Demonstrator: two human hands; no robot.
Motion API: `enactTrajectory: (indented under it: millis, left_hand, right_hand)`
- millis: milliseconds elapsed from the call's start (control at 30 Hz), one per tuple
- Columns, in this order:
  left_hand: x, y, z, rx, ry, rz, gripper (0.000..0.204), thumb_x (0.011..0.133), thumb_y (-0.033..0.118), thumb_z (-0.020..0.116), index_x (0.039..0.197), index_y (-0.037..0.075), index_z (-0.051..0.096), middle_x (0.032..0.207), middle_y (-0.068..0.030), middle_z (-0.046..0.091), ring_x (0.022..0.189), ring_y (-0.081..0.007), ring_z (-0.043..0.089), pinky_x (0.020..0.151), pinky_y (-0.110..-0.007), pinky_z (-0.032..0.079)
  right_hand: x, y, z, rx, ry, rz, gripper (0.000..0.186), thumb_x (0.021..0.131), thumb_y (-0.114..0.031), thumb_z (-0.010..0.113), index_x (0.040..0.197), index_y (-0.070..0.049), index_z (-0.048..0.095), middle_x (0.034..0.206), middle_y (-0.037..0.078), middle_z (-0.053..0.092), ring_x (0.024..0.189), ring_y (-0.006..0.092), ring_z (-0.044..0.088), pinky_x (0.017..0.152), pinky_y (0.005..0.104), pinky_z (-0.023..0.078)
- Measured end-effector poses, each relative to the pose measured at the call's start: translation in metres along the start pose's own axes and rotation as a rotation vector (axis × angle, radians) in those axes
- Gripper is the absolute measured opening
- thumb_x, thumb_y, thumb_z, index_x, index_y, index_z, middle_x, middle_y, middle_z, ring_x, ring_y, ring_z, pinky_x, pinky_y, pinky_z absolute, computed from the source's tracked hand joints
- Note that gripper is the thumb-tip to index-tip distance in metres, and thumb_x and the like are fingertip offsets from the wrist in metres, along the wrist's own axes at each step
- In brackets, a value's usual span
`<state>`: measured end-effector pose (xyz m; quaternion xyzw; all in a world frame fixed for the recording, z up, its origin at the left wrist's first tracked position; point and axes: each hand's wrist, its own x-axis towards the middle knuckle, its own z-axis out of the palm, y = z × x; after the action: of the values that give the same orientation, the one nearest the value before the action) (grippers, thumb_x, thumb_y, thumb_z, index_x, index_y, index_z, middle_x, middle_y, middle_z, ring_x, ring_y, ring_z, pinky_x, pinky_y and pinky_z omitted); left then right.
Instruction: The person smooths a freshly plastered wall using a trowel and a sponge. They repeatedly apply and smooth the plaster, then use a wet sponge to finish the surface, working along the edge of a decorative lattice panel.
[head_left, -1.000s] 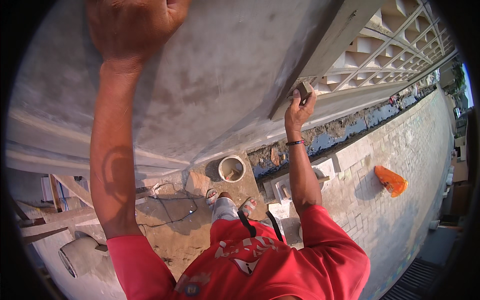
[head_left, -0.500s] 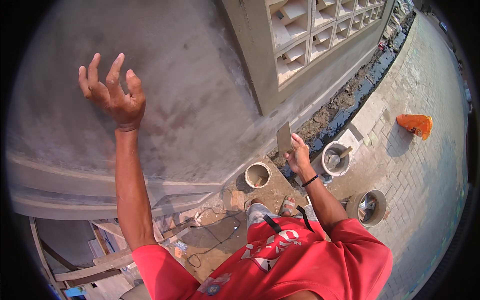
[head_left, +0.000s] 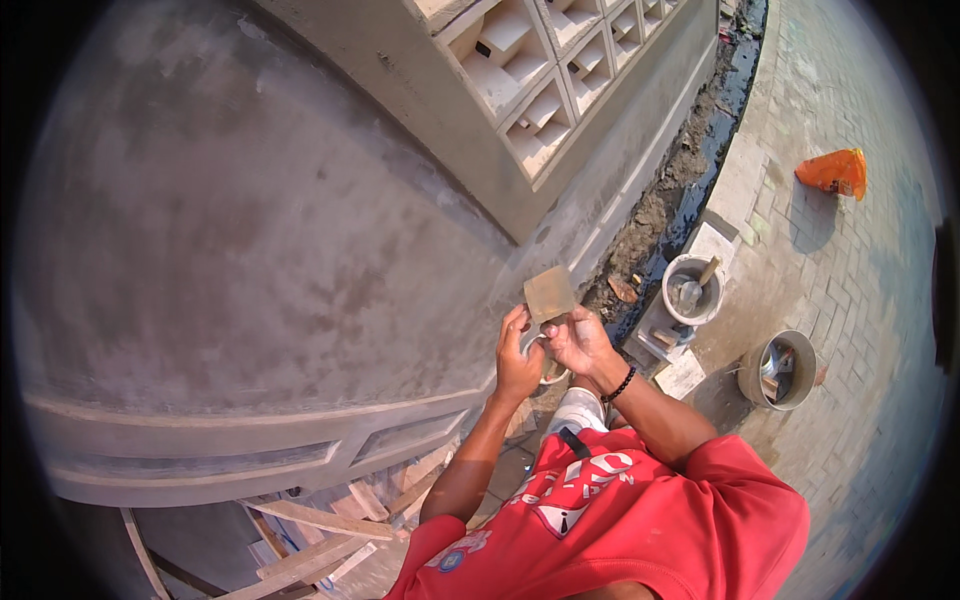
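Note:
My right hand (head_left: 582, 345), with a dark beaded bracelet on its wrist, grips a thin, flat, squarish tan plate (head_left: 550, 293) by its lower edge. The plate's broad face is turned up toward me. Close beside it is my left hand (head_left: 517, 358), fingers bent and thumb apart, with nothing seen in it. Whether its fingertips touch the plate, I cannot tell. Both hands are in front of the grey plastered wall (head_left: 260, 260), which has darker damp-looking patches. A pale bucket (head_left: 553, 372) is partly hidden below my hands.
Pierced pale blocks (head_left: 540, 125) fill the wall's framed opening. A narrow ditch (head_left: 700, 190) runs along its foot. To the right are a white bucket (head_left: 693, 290) with a tool in it, a larger bucket (head_left: 797, 393) and an orange bag (head_left: 835, 174). Wooden planks (head_left: 315, 520) lie lower left.
My left hand has come down from the wall, moving right to beside my right hand. The plate has turned its broad face toward me. My view has shifted.

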<state>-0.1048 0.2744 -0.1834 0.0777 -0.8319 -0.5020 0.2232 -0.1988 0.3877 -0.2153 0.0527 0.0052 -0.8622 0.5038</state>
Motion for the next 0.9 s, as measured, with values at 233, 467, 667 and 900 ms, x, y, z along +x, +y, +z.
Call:
enactTrajectory:
  millis: [233,467,667,900]
  left_hand:
    - [0.029,-0.004,-0.004,-0.157,0.073,-0.101,0.052,0.089,0.022,0.072,0.129,-0.004,0.05,0.127,-0.0111,0.055,0.117,-0.0207,0.052,0.098,-0.034,0.041]
    - [0.093,0.016,-0.017,-0.043,0.279,-0.166,0.027,0.095,0.007,0.063,0.117,-0.005,0.054,0.108,-0.0117,0.064,0.098,-0.0187,0.061,0.088,-0.033,0.048]
    - [0.146,0.015,-0.056,0.184,0.185,-0.129,0.024,0.093,0.0,0.062,0.115,-0.006,0.056,0.099,-0.0107,0.067,0.087,-0.0163,0.065,0.08,-0.03,0.051]
    - [0.186,0.022,-0.069,0.288,0.201,-0.126,0.026,0.093,0.002,0.065,0.116,-0.006,0.057,0.098,-0.0113,0.068,0.087,-0.0156,0.065,0.08,-0.03,0.051]
  right_hand:
    - [0.041,0.027,0.01,-0.114,0.088,-0.247,0.038,0.098,-0.019,0.059,0.133,-0.011,0.046,0.123,0.006,0.061,0.107,0.0221,0.06,0.082,0.0398,0.049]
    - [0.079,0.032,0.031,-0.266,0.156,-0.237,0.045,0.1,-0.016,0.057,0.14,-0.008,0.039,0.121,0.01,0.06,0.11,0.0208,0.061,0.085,0.0358,0.052]
    - [0.052,0.004,0.006,-0.509,0.431,-0.147,0.04,0.101,-0.018,0.056,0.136,-0.005,0.043,0.096,0.011,0.068,0.086,0.0191,0.065,0.069,0.0303,0.055]
    - [0.02,-0.025,-0.056,-0.392,0.632,-0.186,0.03,0.099,-0.011,0.053,0.128,-0.006,0.051,0.09,0.01,0.067,0.074,0.0169,0.065,0.062,0.028,0.054]
